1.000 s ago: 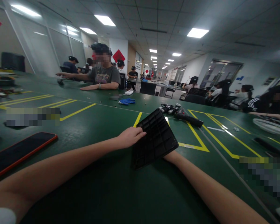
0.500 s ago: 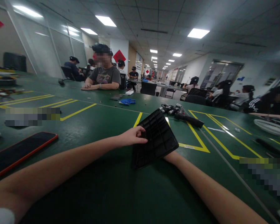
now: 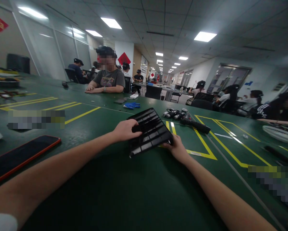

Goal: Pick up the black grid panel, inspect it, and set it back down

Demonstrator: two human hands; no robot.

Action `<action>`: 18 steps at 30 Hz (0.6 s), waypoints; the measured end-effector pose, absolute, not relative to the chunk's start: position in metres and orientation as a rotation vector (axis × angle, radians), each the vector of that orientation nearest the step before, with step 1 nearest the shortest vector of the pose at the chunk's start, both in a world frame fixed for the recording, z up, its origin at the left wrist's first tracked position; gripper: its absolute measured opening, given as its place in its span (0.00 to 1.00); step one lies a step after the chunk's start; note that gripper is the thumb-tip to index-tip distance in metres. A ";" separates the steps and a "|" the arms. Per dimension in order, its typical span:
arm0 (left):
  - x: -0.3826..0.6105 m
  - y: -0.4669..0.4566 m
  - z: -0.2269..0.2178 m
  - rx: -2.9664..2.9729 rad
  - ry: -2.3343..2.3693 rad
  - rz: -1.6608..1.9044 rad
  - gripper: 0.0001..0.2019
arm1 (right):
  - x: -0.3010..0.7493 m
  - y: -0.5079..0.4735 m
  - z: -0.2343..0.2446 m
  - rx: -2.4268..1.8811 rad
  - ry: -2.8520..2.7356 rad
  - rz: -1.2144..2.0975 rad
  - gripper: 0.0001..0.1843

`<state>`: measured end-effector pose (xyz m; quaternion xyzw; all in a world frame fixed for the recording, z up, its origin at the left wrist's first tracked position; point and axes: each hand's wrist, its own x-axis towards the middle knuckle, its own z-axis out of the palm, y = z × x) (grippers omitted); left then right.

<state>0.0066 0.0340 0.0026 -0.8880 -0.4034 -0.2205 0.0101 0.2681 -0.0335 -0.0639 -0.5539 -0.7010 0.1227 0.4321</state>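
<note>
A black plastic tray (image 3: 150, 130) with a grid of shallow compartments is held tilted above the green table (image 3: 134, 195). My left hand (image 3: 127, 130) is closed on its left side, with fingers curled over the compartments. At the tray's right corner, my right hand (image 3: 178, 149) grips the edge, and some of its fingers are hidden behind it. No loose item can be made out in the compartments, several of which shine with reflected light.
A phone with an orange edge (image 3: 26, 157) lies at left. Beyond the tray are a blue glove (image 3: 131, 106), a bundle of cables and metal parts (image 3: 176, 113) and a black bar-like object (image 3: 196, 125). Yellow tape (image 3: 203, 156) marks the table. A person (image 3: 107, 77) sits opposite.
The tray has turned and tipped flatter, shifting slightly left. My right hand, mostly hidden behind it before, now shows at its right corner. My left hand has moved left and up a little.
</note>
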 end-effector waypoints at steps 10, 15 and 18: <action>-0.097 0.111 0.008 -2.102 -2.110 -0.213 0.27 | 0.356 -0.028 -0.052 -2.185 -1.576 -0.158 0.20; -0.109 0.111 0.010 -2.097 -2.223 -0.371 0.25 | 0.355 -0.031 -0.054 -2.316 -1.598 -0.189 0.22; -0.095 0.107 0.015 -2.119 -2.115 -0.589 0.19 | 0.339 -0.035 -0.045 -2.334 -1.532 -0.328 0.25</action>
